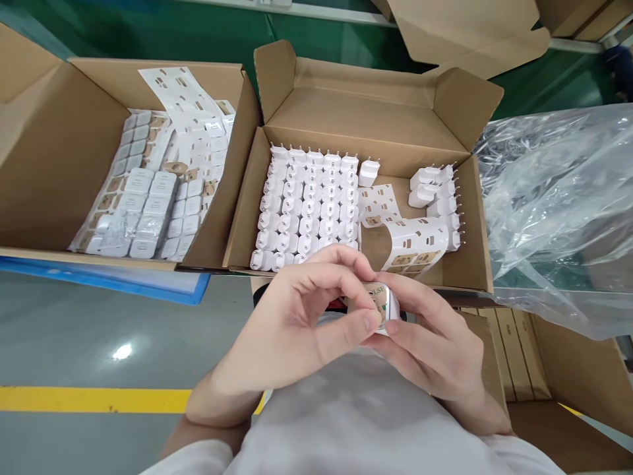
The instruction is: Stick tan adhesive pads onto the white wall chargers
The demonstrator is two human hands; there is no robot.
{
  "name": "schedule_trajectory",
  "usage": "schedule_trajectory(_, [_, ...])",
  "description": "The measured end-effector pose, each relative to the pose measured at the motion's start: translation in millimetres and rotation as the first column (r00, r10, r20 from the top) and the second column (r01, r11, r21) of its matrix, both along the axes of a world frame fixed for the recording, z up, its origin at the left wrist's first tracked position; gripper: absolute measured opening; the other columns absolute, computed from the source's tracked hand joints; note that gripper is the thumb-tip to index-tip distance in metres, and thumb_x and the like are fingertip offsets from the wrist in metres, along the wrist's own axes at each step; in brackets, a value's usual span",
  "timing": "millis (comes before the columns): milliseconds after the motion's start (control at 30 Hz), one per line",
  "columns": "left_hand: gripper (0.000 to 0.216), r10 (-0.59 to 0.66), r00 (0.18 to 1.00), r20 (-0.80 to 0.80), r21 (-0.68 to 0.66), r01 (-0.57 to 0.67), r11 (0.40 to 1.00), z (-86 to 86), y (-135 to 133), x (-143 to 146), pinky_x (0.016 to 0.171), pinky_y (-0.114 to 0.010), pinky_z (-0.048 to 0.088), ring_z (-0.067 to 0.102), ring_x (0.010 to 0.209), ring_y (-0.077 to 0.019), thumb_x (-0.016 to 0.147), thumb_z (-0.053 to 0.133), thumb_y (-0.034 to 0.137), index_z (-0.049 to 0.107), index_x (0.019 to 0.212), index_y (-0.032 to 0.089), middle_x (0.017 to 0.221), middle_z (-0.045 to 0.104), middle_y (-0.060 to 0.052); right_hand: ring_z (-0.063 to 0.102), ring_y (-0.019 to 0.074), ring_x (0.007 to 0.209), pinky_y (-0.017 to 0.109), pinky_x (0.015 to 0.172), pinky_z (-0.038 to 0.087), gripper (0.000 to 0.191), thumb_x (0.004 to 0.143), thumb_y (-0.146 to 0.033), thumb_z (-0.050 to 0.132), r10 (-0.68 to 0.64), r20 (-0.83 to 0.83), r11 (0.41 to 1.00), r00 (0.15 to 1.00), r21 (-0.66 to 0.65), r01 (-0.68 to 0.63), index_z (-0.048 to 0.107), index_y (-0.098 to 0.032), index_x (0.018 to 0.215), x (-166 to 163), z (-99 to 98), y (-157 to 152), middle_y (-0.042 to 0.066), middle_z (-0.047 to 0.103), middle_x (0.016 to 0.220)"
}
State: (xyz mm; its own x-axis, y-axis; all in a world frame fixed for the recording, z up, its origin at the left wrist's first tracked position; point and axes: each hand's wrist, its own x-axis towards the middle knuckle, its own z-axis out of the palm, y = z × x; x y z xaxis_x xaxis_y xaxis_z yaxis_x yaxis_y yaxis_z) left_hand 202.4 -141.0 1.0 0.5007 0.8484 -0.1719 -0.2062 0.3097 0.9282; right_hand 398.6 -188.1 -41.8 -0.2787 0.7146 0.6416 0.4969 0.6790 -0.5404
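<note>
Close to my chest, my right hand (435,340) grips a white plug charger (394,309) with fingers and thumb around its sides. A brown-backed adhesive sticker (380,297) with printed letters covers the charger's near face. My left hand (306,323) pinches at this sticker's edge with thumb and index finger; the exact contact is partly hidden by the fingertips. Just beyond my hands, a cardboard box (237,204) holds tight rows of white chargers (311,204) with their pins showing. In its right part lie a curled sticker sheet (418,237) and another group of chargers (438,191).
At the left, another open carton (44,145) contains bagged white pieces (148,204) and used sticker sheets (182,99). Clear plastic wrap (558,218) bulges at the right. An open box (578,369) sits lower right, and a blue-edged board (198,290) juts out beneath the left carton.
</note>
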Motion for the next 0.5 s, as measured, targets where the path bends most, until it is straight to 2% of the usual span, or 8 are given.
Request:
schedule_trajectory(167, [0.02, -0.011, 0.999, 0.033, -0.048, 0.012, 0.999, 0.4, -0.1, -1.8, 0.074, -0.02, 0.058, 0.065, 0.081, -0.0089, 0.089, 0.086, 0.012, 0.077, 0.071, 0.015, 0.106, 0.063, -0.004, 0.081, 0.0242, 0.103, 0.031, 0.082, 0.074, 0.027, 0.092, 0.002, 0.073, 0.004, 0.025, 1.0, 1.0, 0.002, -0.004, 0.07, -0.022, 0.102, 2.9, -1.6, -2.4, 0.017, 0.076, 0.13])
schedule_trajectory(300, [0.021, 0.005, 1.0, 0.029, -0.059, -0.004, 0.998, 2.4, -1.6, 0.6, 0.074, -0.017, 0.055, 0.064, 0.076, -0.0043, 0.084, 0.088, 0.007, 0.075, 0.07, 0.014, 0.106, 0.062, -0.001, 0.082, 0.0251, 0.1, 0.033, 0.079, 0.074, 0.032, 0.095, -0.002, 0.072, -0.026, 0.023, 0.999, 0.999, -0.027, 0.026, 0.074, -0.024, 0.118, 3.7, -2.0, -4.6, 0.013, 0.081, 0.12])
schedule_trajectory(433, [0.019, 0.01, 1.0, -0.003, -0.014, -0.01, 1.0, 2.0, -4.6, 3.8, 0.078, -0.018, 0.055, 0.065, 0.082, -0.0073, 0.085, 0.086, 0.007, 0.075, 0.072, 0.015, 0.103, 0.061, -0.002, 0.083, 0.0232, 0.086, 0.03, 0.068, 0.072, 0.039, 0.1, -0.011, 0.069, -0.062, -0.054, 0.974, 0.997, -0.221, 0.049, 0.068, -0.023, 0.137, 1.5, 2.3, -7.7, 0.008, 0.082, 0.1])
schedule_trajectory(500, [0.019, 0.014, 1.0, -0.018, 0.014, -0.014, 1.0, 0.7, -5.5, 4.1, 0.078, -0.019, 0.055, 0.064, 0.084, -0.0093, 0.088, 0.083, 0.008, 0.075, 0.073, 0.016, 0.102, 0.06, -0.003, 0.082, 0.0212, 0.081, 0.028, 0.063, 0.07, 0.045, 0.1, -0.011, 0.067, -0.063, -0.081, 0.958, 0.995, -0.283, 0.037, 0.064, -0.023, 0.143, 1.2, 4.0, -9.2, 0.007, 0.083, 0.102])
